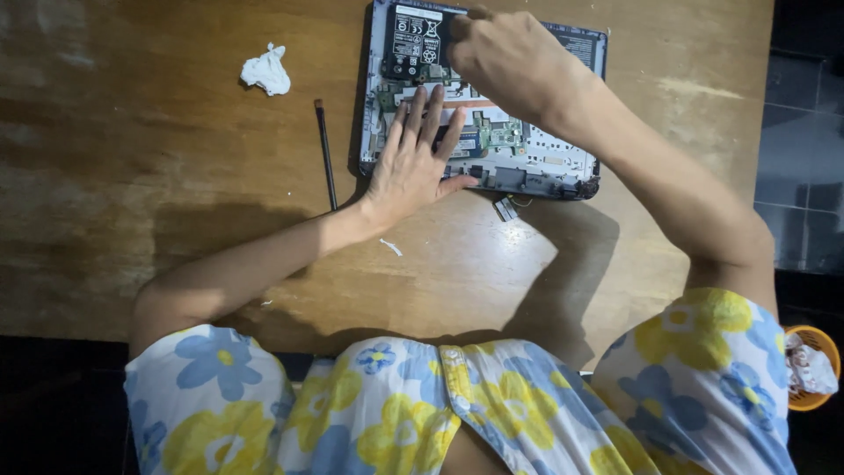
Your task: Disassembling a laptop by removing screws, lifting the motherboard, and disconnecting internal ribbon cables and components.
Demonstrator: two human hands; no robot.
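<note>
An opened laptop (536,154) lies bottom-up on the wooden table (176,220), its circuit board and a black battery (413,40) exposed. My left hand (418,163) lies flat with fingers spread on the near left part of the laptop. My right hand (510,57) hovers over the far middle of the laptop beside the battery, fingers curled in; what they pinch is hidden from view.
A thin black stick-like tool (326,154) lies left of the laptop. A crumpled white tissue (267,70) sits farther left. A small grey part (505,208) lies by the laptop's near edge. An orange container (813,365) stands off the table at right.
</note>
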